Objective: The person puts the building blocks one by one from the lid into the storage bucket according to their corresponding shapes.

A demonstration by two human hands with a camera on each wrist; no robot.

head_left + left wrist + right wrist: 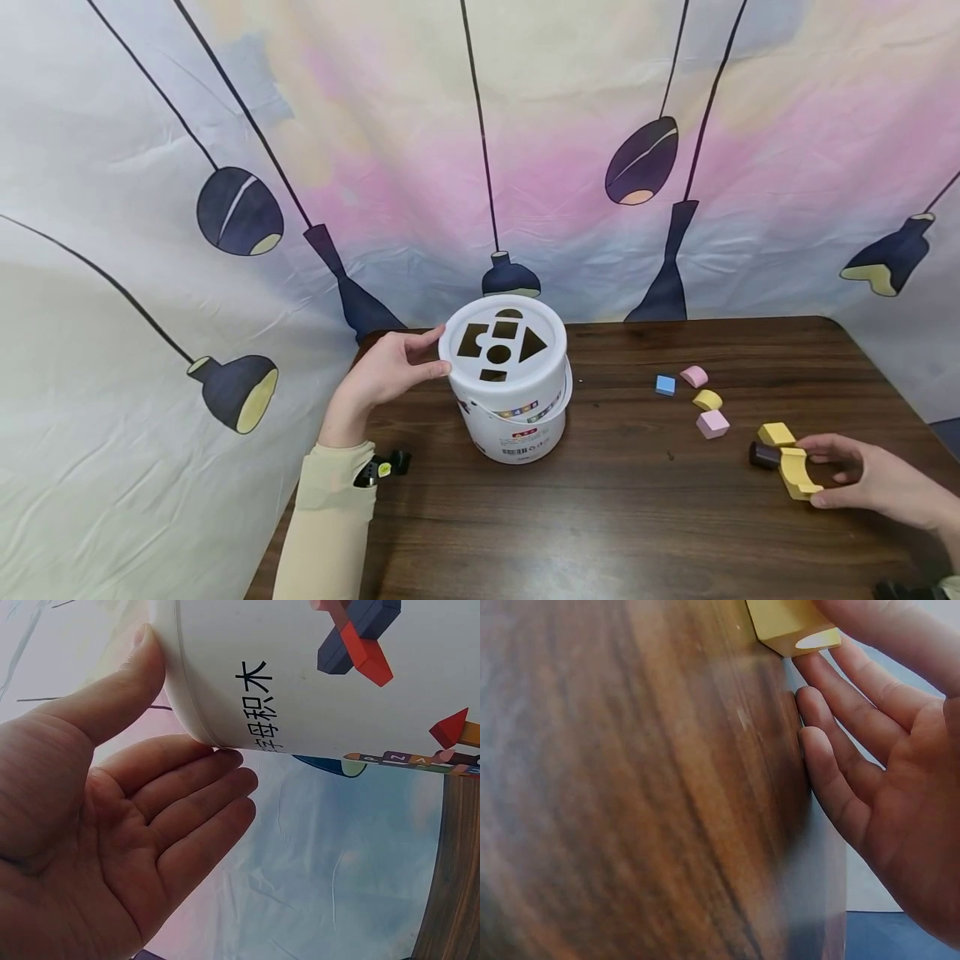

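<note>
left hand (390, 367): flat fingers steadying bucket (510, 392)
right hand (862, 479): pinching yellow arch block (797, 473)
step: picking up; next needs matching lid hole

Blue block (665, 384), two pink blocks (712, 423) and small yellow piece (707, 400) beyond right hand (862, 479), lamp-print backdrop (240, 212) behind.

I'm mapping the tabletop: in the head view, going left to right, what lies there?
left hand → white bucket → blue block → pink block → yellow arch block → right hand
</note>
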